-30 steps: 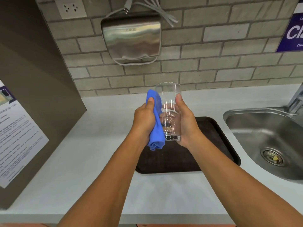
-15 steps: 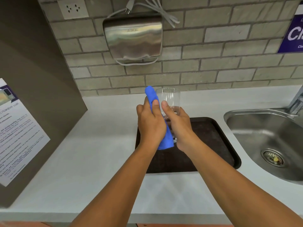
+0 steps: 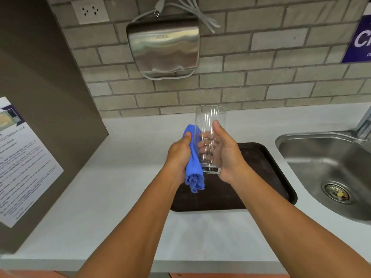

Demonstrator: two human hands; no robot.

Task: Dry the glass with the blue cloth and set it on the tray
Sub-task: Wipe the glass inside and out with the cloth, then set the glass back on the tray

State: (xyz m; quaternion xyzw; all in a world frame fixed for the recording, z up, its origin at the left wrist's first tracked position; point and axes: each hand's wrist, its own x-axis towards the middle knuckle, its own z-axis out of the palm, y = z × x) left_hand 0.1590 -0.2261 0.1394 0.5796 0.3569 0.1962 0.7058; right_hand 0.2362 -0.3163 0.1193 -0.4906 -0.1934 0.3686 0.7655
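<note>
A: Where is the clear drinking glass (image 3: 210, 137) held?

B: It is held upright in the air above the far left part of the dark brown tray (image 3: 267, 173), clear of the tray's surface. The right hand (image 3: 226, 155) is wrapped around its lower half: the thumb is laid along the near side and the fingers (image 3: 204, 146) are seen through the glass on the far side. The grip of that hand is closed on the glass.

A: And the blue cloth (image 3: 193, 161)?

B: It is bunched lengthwise in the left hand (image 3: 179, 153) and pressed against the left wall of the glass. The grip of that hand is closed around the cloth, with the thumb set on its upper part. A crumpled tail of cloth is left hanging below the hand, over the tray's left edge.

A: How is the tray placed?

B: It is laid flat on the white tabletop (image 3: 112, 183), midway along it, with the steel sink (image 3: 329, 163) set into the tabletop just beside the tray's right edge.

A: What is mounted behind?

B: A steel hand dryer (image 3: 163, 45) is fixed to the grey brick wall beyond the tabletop's far edge, and a white wall socket (image 3: 90, 11) is seen to its left.
</note>
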